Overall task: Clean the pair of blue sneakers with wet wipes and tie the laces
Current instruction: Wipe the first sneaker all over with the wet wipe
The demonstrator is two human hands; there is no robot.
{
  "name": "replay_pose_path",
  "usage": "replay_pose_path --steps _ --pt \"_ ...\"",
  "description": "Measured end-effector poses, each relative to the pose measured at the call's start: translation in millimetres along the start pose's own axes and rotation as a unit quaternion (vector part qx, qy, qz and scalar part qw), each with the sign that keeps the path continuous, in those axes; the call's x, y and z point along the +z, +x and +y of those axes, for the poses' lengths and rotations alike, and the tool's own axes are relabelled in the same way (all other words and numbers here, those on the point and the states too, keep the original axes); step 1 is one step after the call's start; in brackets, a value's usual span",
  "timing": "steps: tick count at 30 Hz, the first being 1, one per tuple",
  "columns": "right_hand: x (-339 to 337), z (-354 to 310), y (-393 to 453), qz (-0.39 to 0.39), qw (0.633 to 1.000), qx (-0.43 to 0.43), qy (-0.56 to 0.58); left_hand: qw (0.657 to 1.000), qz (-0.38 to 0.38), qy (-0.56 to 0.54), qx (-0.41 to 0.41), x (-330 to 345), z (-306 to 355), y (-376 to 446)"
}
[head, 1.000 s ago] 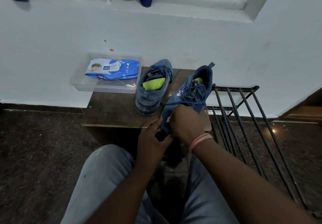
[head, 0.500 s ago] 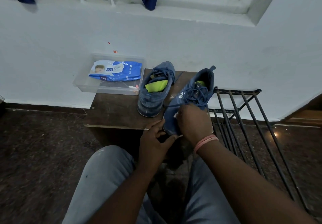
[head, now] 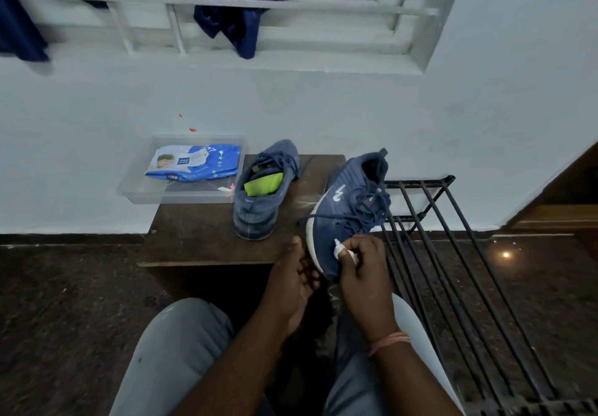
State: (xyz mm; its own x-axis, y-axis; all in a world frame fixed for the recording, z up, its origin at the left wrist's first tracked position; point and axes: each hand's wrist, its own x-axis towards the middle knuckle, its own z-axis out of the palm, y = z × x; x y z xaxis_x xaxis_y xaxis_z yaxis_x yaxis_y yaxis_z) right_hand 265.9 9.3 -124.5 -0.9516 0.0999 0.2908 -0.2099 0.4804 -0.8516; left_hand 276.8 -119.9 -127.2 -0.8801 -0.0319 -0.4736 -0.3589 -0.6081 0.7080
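My left hand [head: 293, 278] grips toe of right sneaker [head: 343, 221], tilting it so side faces me. Right hand [head: 362, 263] pinches wipe [head: 343, 251] against upper, rubbing. Laces loose. Other sneaker [head: 262, 199] upright on worktop [head: 194, 237], beside wipes pack [head: 194, 165].

One blue sneaker [head: 263, 195] stands on the table; the other [head: 349, 211] tilts, laces loose.
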Motion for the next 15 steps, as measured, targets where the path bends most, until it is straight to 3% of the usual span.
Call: replay_pose_path --steps 4,8,11,15 --pt "-10 10 4 -0.006 0.999 0.013 0.039 0.994 -0.049 -0.007 -0.1 24 13 2" --pt "-8 9 7 -0.031 0.998 0.001 0.062 0.989 -0.058 0.02 -0.135 33 27 10" --pt "-8 8 8 -0.036 0.997 -0.024 0.059 0.983 -0.081 0.1 -0.135 29 37 9" --pt "-8 -6 5 -0.032 0.994 -0.08 0.066 0.991 -0.096 0.057 -0.079 20 45 7"
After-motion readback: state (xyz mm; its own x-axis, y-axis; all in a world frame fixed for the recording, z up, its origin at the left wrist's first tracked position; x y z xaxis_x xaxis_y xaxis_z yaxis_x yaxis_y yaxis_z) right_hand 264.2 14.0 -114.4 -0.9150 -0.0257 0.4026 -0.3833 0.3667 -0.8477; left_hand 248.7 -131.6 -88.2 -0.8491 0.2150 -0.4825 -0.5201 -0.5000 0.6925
